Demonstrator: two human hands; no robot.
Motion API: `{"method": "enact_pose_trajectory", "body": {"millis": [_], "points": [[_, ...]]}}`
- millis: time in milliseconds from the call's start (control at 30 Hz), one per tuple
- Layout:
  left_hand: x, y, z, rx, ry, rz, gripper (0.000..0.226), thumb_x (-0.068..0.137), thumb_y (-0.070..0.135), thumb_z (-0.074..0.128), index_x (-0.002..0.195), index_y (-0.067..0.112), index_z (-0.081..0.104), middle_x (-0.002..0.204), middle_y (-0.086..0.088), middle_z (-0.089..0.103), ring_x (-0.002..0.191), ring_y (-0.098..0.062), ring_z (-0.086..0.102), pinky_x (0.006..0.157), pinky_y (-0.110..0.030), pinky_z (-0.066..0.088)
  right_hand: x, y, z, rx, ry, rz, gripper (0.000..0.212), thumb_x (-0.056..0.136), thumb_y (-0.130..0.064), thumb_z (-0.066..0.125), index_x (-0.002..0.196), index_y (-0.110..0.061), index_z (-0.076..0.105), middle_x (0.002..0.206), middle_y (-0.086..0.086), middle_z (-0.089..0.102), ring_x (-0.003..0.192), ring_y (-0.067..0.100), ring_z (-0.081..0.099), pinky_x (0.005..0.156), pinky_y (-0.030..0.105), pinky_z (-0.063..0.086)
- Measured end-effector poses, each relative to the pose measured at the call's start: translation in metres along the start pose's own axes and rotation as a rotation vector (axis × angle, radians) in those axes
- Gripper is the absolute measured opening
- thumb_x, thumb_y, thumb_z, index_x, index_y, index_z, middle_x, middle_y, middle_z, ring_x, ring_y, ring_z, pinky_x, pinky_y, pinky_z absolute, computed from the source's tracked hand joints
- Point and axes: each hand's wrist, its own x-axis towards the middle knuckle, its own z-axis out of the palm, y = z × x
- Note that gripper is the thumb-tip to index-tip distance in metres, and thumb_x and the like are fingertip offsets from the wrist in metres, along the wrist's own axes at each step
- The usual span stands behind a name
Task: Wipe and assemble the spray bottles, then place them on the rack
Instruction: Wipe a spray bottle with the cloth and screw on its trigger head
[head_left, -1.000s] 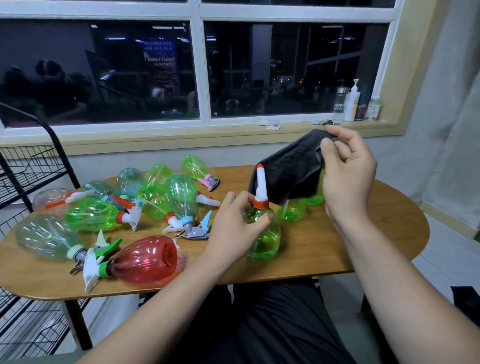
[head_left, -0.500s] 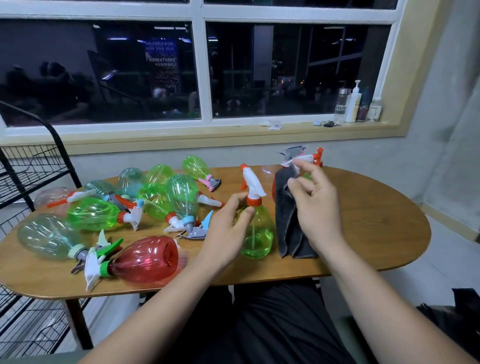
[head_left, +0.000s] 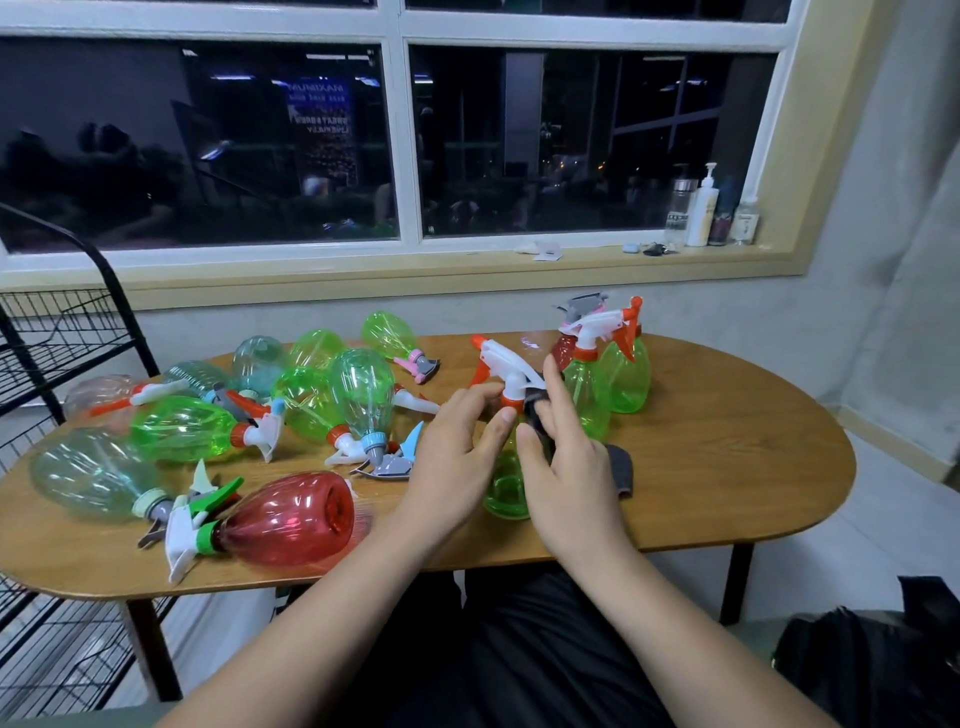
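so the green spray bottle (head_left: 506, 491) is standing upright on the wooden table (head_left: 727, 467), near the front edge, right between both hands. left hand (head_left: 457, 452) has its thumb and fingers curled round the neck, by the orange collar of the white trigger head (head_left: 506, 364). right hand (head_left: 569, 467) is clamped on a dark cloth (head_left: 537, 415), fingers wrapped over it and pressing it against the bottle's right side; a bit of the cloth pokes out on the table at 3 o'clock of that hand. at 1 o'clock from the bottle, a few assembled bottles (head_left: 628, 374) stand upright together. from 9 to 11 o'clock there's a messy pile of bottles (head_left: 322, 395) lying on their sides, with a red bottle (head_left: 291, 519) closest to the front edge. black wire rack (head_left: 62, 332) stands off the table's left end, at 9 o'clock
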Motion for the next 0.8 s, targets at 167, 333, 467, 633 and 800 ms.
{"method": "enact_pose_trajectory", "body": {"millis": [167, 333, 467, 633, 800], "points": [[-0.001, 0.001, 0.003, -0.019, 0.035, -0.001, 0.023, 0.107, 0.032, 0.062, 0.130, 0.027, 0.064, 0.121, 0.020, 0.066, 0.110, -0.008, 0.063, 0.094, -0.028, 0.049, -0.005, 0.000, 0.000, -0.003, -0.022, 0.001, 0.079, 0.111, -0.032, 0.051, 0.166, -0.053, -0.003, 0.151, 0.004, 0.062, 0.141, 0.009, 0.052, 0.104, 0.012, 0.035], [-0.006, 0.006, 0.005, -0.098, 0.035, -0.028, 0.020, 0.109, 0.026, 0.058, 0.128, 0.029, 0.063, 0.114, 0.018, 0.074, 0.108, -0.004, 0.069, 0.090, -0.026, 0.053, -0.013, -0.009, -0.003, 0.070, -0.028, -0.023, 0.082, 0.111, -0.025, 0.052, 0.165, -0.053, -0.003, 0.134, -0.032, 0.057, 0.113, -0.030, 0.049, 0.094, -0.002, 0.037], [-0.005, 0.004, 0.008, -0.058, 0.043, -0.005, 0.020, 0.108, 0.026, 0.058, 0.128, 0.028, 0.062, 0.114, 0.016, 0.074, 0.107, -0.007, 0.069, 0.093, -0.035, 0.056, -0.011, -0.019, -0.003, 0.168, -0.009, -0.009, 0.083, 0.111, -0.029, 0.052, 0.164, -0.055, -0.005, 0.138, -0.039, 0.051, 0.130, -0.023, 0.047, 0.104, 0.003, 0.037], [-0.004, 0.000, 0.011, 0.001, 0.050, 0.031, 0.023, 0.106, 0.031, 0.059, 0.128, 0.028, 0.060, 0.117, 0.015, 0.072, 0.109, -0.008, 0.068, 0.091, -0.037, 0.055, -0.010, -0.026, -0.003, 0.329, 0.040, 0.008, 0.081, 0.113, -0.027, 0.050, 0.163, -0.058, -0.006, 0.146, -0.018, 0.063, 0.137, 0.000, 0.056, 0.116, 0.034, 0.047], [-0.004, 0.000, 0.015, 0.033, 0.119, 0.058, 0.022, 0.106, 0.033, 0.063, 0.126, 0.026, 0.062, 0.115, 0.018, 0.070, 0.107, -0.003, 0.066, 0.091, -0.032, 0.054, -0.014, -0.026, -0.008, 0.397, 0.139, 0.059, 0.079, 0.112, -0.012, 0.050, 0.169, -0.040, 0.003, 0.123, -0.037, 0.068, 0.120, -0.018, 0.059, 0.098, 0.007, 0.047]]}}
